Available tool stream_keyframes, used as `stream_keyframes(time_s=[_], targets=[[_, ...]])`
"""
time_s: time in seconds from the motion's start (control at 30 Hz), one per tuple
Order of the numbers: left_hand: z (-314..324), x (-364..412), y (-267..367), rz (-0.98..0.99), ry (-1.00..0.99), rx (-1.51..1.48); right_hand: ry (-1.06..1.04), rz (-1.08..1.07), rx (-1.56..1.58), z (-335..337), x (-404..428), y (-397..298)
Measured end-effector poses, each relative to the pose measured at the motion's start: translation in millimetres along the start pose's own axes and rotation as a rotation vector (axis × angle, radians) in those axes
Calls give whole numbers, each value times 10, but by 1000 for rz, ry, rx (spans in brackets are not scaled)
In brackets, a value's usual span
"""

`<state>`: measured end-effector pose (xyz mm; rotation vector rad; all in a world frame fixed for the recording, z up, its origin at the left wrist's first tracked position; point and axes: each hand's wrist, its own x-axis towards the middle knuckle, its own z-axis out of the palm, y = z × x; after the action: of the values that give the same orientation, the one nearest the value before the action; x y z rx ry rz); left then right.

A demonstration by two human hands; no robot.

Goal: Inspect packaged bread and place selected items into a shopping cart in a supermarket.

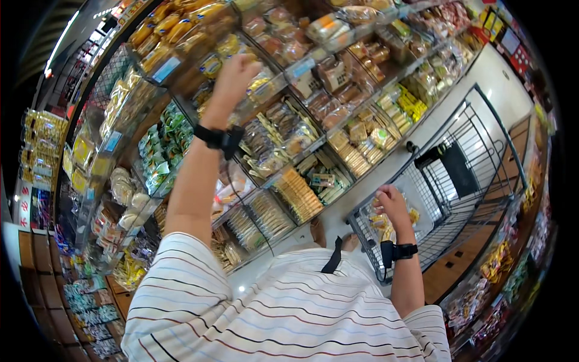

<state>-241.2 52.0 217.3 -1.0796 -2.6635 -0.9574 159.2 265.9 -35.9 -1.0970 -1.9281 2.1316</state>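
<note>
My left hand [236, 77] is stretched out over a shelf bin of yellow-labelled packaged baked goods [262, 88]. Its fingers look curled, and whether anything is in them is hidden by blur and the back of the hand. My right hand [392, 206] hangs above the near end of a wire shopping cart [452, 212], its fingers bent. Below it lie several clear packets with yellow contents [382, 221] in the cart; whether the fingers touch one is not plain. Each wrist wears a black strap with a small device.
Tiered bins ahead hold wrapped breads [334, 74], green packets [165, 145] and stacked wafer-like biscuits [298, 192]. Clear dividers and price-tag rails [303, 68] edge the bins. Behind the cart runs another shelf of bagged snacks [497, 262]. Pale tiled floor [506, 90] shows beyond the cart.
</note>
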Motion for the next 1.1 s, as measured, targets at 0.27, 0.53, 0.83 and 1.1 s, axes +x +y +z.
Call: stream_keyframes(time_s=[0.27, 0.53, 0.83, 1.1], targets=[[-515, 680, -1857, -454, -92, 333, -273, -279, -35, 1053, 290, -1553], [-82, 1024, -2050, -448, -116, 54, -328, -494, -120, 1908, 913, -2335], [-55, 1081, -1919, -536, -266, -184, -137, -840, -431, 2571, 1536, -2731], [-132, 1140, -2023, -417, -174, -264, -25, -911, -706, 2909, 1790, -2880]])
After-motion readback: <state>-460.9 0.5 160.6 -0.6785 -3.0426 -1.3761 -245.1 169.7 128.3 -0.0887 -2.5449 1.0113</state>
